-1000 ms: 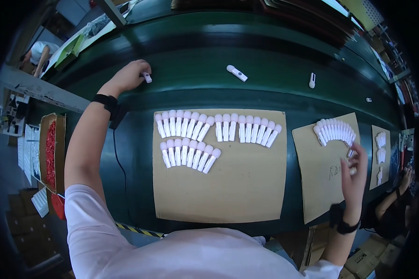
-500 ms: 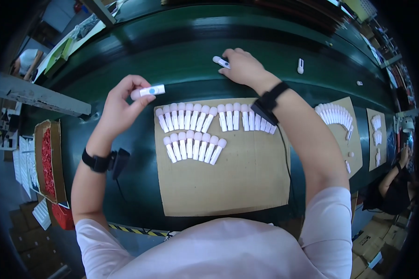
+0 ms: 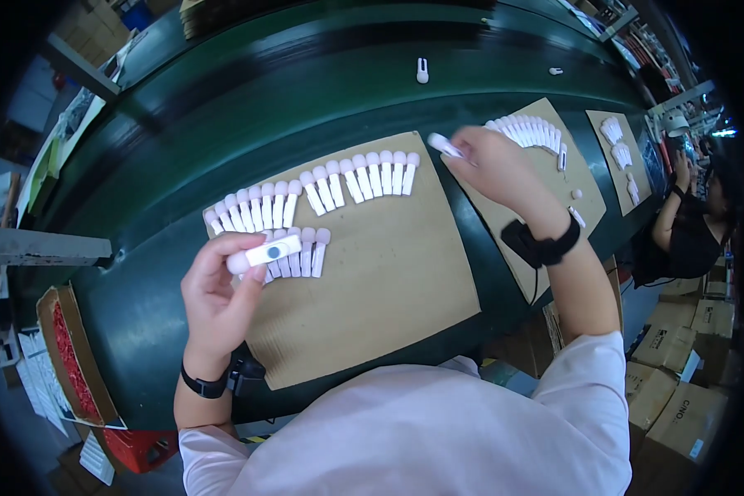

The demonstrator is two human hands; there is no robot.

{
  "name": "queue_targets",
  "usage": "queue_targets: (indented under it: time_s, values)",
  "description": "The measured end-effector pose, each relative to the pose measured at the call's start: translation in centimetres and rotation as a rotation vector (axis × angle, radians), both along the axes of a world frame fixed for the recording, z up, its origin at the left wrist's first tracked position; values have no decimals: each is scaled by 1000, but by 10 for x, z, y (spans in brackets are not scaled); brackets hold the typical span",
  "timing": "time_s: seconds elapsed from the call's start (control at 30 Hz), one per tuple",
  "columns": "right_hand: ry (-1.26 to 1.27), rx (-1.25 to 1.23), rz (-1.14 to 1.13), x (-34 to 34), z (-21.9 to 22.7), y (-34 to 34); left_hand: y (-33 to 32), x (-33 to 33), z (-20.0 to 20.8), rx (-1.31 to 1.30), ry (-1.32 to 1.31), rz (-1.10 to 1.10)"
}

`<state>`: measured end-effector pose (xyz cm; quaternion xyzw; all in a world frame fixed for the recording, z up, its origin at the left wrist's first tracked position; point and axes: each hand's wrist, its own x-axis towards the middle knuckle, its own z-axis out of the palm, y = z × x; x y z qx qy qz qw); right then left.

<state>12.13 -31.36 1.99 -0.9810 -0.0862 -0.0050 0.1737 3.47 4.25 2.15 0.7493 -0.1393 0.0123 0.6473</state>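
My left hand point(image 3: 217, 293) pinches a small white stick-shaped device point(image 3: 284, 248) with a round pale-pink head and a grey-blue round spot on its side. It is held above a cardboard sheet point(image 3: 372, 289), partly covering the lower row of similar devices point(image 3: 319, 248). More of these devices point(image 3: 266, 207) lie side by side in fanned groups along the sheet's far edge. My right hand point(image 3: 504, 169) grips another pink-headed white device point(image 3: 446, 146) between thumb and fingers, over the gap between this sheet and a second cardboard sheet point(image 3: 521, 223) on the right.
The second sheet carries a fan of devices point(image 3: 529, 132). A third sheet point(image 3: 628, 194) lies beyond, near another person point(image 3: 686, 223). A single device point(image 3: 422, 71) rests on the green belt point(image 3: 322, 99). At left stands a box of red pieces point(image 3: 74, 360); cartons point(image 3: 678, 397) are stacked lower right.
My view has turned to the right. My right hand has carried its device from over the green belt toward the second sheet. My left hand, still holding its device, is now over the near sheet.
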Motion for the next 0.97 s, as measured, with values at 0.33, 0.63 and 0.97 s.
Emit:
queue_targets:
  time_s: [0.33,0.63,0.97]
  values:
    - [21,369,8,-71,-6,-10,-56,-24,1,78,-106,-105]
    - [329,1156,305,-126,8,69,-76,-44,4,147,-336,-101]
    - [-101,1006,397,-140,-3,74,-70,-57,6,150,-158,-89]
